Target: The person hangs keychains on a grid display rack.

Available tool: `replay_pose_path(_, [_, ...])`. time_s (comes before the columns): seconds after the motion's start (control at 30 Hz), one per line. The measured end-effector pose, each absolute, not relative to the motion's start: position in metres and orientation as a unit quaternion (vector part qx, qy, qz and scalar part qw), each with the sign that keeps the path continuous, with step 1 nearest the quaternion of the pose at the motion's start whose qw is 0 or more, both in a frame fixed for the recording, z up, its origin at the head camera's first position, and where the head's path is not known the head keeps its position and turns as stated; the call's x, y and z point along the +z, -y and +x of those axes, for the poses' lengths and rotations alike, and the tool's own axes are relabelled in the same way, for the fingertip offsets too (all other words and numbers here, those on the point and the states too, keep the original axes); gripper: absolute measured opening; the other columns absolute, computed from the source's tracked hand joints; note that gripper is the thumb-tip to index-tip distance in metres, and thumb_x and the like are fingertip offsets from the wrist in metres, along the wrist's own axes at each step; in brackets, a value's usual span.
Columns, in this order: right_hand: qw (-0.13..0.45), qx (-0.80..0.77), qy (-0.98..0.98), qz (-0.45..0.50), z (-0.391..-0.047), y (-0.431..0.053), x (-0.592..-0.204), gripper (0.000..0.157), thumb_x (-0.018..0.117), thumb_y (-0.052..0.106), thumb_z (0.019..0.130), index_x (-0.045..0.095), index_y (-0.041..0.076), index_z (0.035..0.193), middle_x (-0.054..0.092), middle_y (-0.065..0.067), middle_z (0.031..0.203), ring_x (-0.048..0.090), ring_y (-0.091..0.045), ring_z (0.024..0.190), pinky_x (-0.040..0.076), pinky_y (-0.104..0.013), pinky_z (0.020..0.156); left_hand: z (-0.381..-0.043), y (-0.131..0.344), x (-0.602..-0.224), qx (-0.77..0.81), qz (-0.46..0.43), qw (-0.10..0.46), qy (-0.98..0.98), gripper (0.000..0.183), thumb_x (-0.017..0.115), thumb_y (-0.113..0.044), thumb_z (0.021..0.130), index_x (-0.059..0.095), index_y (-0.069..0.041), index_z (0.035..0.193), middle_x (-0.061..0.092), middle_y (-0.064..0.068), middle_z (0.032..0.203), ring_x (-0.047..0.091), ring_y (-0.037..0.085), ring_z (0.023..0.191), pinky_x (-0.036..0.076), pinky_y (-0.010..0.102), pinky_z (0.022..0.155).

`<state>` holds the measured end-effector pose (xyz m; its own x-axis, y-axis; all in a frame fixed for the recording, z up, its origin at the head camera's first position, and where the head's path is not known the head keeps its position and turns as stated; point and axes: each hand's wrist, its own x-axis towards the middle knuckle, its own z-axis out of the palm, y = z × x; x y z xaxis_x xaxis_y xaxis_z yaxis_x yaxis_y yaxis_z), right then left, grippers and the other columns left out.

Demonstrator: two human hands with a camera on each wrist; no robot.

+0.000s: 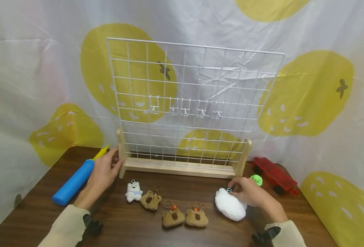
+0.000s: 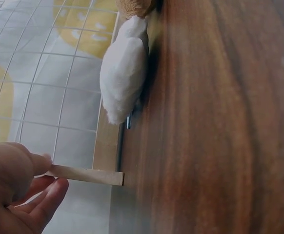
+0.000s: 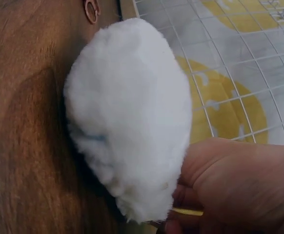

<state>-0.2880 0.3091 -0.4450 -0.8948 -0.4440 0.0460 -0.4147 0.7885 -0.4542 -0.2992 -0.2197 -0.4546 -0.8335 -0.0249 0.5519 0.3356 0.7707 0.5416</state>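
My left hand (image 1: 104, 171) pinches the left wooden upright (image 2: 86, 175) of a white wire grid rack (image 1: 182, 92), thumb on one side and fingers on the other. With my right hand (image 1: 252, 193) I pinch a fluffy white plush keychain (image 1: 230, 205) by its top end, at a small blue ring (image 1: 229, 189). In the right wrist view the plush covers most of my fingertips. Close to my left hand lies a white bear keychain (image 1: 134, 192). Beside it are brown plush keychains (image 1: 173, 218) with rings, several in a row.
Several white hooks (image 1: 185, 111) hang on the grid's middle wires. A blue pump (image 1: 74, 181) with a yellow nozzle lies left, under my left forearm. A green toy duck (image 1: 257, 179) and a red toy car (image 1: 275, 175) sit at the right. A fruit-print curtain stands behind.
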Motion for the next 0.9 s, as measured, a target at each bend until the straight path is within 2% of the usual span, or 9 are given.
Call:
replay_pose_path(0.2, [0.059,-0.237,-0.944,-0.222,-0.288,-0.307,-0.44,0.015,0.082,0.012,0.093,0.069,0.007,0.097,0.068,0.004,0.077,0.059,-0.007,0.069,0.049,-0.024,0.06,-0.298,0.223,-0.456,-0.322,-0.08,0.275,0.903,0.045,0.078,-0.006,0.1,0.063,0.006,0.141,0.079,0.027,0.105,0.079,0.039,0.088,0.067,0.053,0.075])
replay_pose_path(0.53, [0.051,-0.216,-0.948,-0.229,-0.286,-0.302,-0.436,0.015,0.083,0.01,0.09,0.068,0.009,0.09,0.066,0.005,0.076,0.056,-0.006,0.068,0.047,-0.023,0.06,-0.298,0.226,-0.457,-0.313,-0.076,0.282,0.904,0.043,0.078,-0.005,0.099,0.064,0.006,0.138,0.079,0.025,0.101,0.078,0.038,0.085,0.067,0.053,0.074])
replay_pose_path(0.77, [0.053,-0.29,-0.936,-0.194,-0.288,-0.303,-0.436,0.017,0.085,0.01,0.091,0.07,0.006,0.098,0.07,0.0,0.08,0.064,-0.009,0.066,0.055,-0.026,0.058,-0.3,0.224,-0.456,-0.324,-0.083,0.285,0.899,0.043,0.079,-0.006,0.098,0.065,0.005,0.138,0.079,0.024,0.101,0.078,0.036,0.084,0.067,0.051,0.073])
replay_pose_path(0.9, [0.02,-0.323,-0.928,-0.188,-0.289,-0.306,-0.434,0.016,0.085,0.008,0.092,0.073,0.005,0.102,0.071,-0.002,0.081,0.066,-0.009,0.065,0.057,-0.026,0.056,-0.301,0.222,-0.456,-0.328,-0.085,0.279,0.898,0.044,0.079,-0.006,0.099,0.065,0.004,0.139,0.079,0.023,0.101,0.078,0.034,0.083,0.067,0.05,0.073])
